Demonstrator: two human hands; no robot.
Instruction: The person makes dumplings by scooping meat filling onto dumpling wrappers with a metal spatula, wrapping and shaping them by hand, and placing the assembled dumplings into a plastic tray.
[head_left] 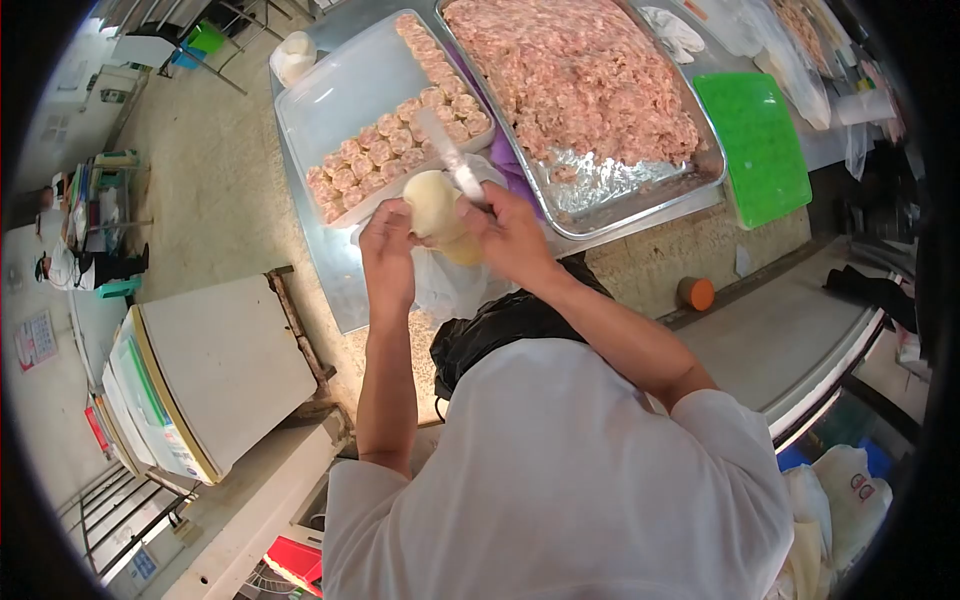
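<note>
In the head view, the left hand (388, 238) holds the edge of a thin, round, pale yellow dough sheet (432, 203), pinched between its thumb and fingers. The dough sheet is over the near edge of the desk (350, 285), in front of the person's body. More yellow dough shows just below it, but I cannot tell if it is one piece or a pile. The right hand (508, 238) is closed around a flat, pale, narrow blade (452, 158) with a dark grip. The blade points to the far left and looks blurry. The right thumb is close to the dough, but I cannot tell if it touches.

Under the hands is a crinkly, see-through plastic bag (445, 290). Just past them, on the left, is a white plastic tray (345, 88) with rows of small, pink and cream, round dumplings (378, 150). On the right is a big, shiny metal tray (610, 190) with a large heap of pink minced meat (590, 75). A purple cloth (512, 168) peeks out between the trays. Farther right is a bright green, flat plastic box (755, 150).

To do this well, I think the left hand should pinch softly, because thin dough may rip. The blade's flat side seems safer than its edge. It would help to keep the tip away from the neat rows.
</note>
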